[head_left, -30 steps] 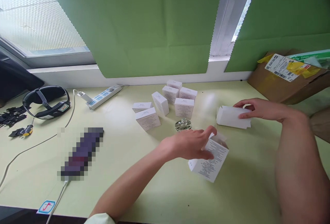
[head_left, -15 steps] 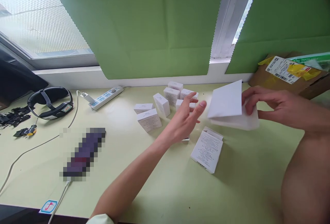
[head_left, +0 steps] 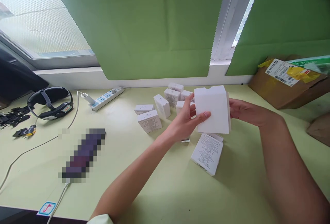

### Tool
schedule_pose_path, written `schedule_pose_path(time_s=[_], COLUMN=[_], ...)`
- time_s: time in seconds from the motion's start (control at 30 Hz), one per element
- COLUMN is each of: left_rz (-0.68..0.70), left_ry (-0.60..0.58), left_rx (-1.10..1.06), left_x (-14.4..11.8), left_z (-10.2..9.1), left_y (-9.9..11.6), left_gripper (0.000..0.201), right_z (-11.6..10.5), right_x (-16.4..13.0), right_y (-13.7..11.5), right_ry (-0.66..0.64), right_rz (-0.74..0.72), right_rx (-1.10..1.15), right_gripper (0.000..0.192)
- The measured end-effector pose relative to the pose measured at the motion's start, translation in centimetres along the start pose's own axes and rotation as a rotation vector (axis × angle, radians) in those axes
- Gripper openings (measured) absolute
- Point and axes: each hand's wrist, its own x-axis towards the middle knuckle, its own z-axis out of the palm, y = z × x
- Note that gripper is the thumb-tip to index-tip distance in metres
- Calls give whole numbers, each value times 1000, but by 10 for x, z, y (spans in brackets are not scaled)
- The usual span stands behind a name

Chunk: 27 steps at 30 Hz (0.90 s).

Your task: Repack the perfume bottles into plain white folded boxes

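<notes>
A plain white cardboard box (head_left: 212, 114), with a small notch in its top edge, is held up above the table. My left hand (head_left: 189, 115) grips its left side, thumb across the front face and fingers behind. At the right edge is my right hand (head_left: 238, 109), its fingertips hidden behind the box. Just below lies an open white carton (head_left: 207, 153) with printed text and a raised flap. Several small white printed cartons (head_left: 149, 121) stand beyond and to the left of my left hand, some partly hidden by it.
On the left are a phone (head_left: 84, 155) on a cable, a black headset (head_left: 50, 103) and a white power strip (head_left: 107, 98). A brown cardboard box (head_left: 281, 86) stands at the back right. Green blinds (head_left: 154, 28) hang behind the table.
The white box has moved left and turned its flat face toward me. My left hand, open before, has closed on its left side. My right hand has moved left with it.
</notes>
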Motion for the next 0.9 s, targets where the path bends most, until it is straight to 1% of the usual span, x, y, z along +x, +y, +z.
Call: schedule_pose_path(time_s=[0.07,0.13,0.23,0.3,0.37,0.43,0.5,0.57,0.6,0.67,0.73,0.9], left_rz=[-4,-21,-29,-8,7,14,21,24,20,16,27,31], left_ry=[-25,-27,-37,-43,-5,77,136,147,141,128,113,74], left_rx=[72,210,415,508,592,645,647,630,622,610,596,512], left_x=[-1,-2,-4,-5,-6,-6,-5,-4,-4,-3,-3,-4], left_z=[-1,-2,-5,-6,-6,-6,-5,-4,-4,-4,-5,-7], left_y=[0,1,4,6,7,6,5,5,4,4,4,4], left_gripper=[66,59,51,48,49,56,69,82,85,85,81,81], right_z=[-2,0,6,10,13,14,15,15,16,17,19,22], right_x=[8,16,26,30,34,35,35,35,35,34,34,31], right_y=[14,25,34,37,38,38,35,30,27,22,18,11], right_ry=[-57,-99,-181,-242,-260,-216,-153,-124,-124,-140,-158,-185], right_rz=[-32,-96,-181,-197,-191,-168,-136,-105,-103,-115,-122,-81], right_rx=[60,105,158,190,214,216,185,134,112,77,53,10], right_gripper=[58,63,67,70,77,80,76,75,77,82,83,87])
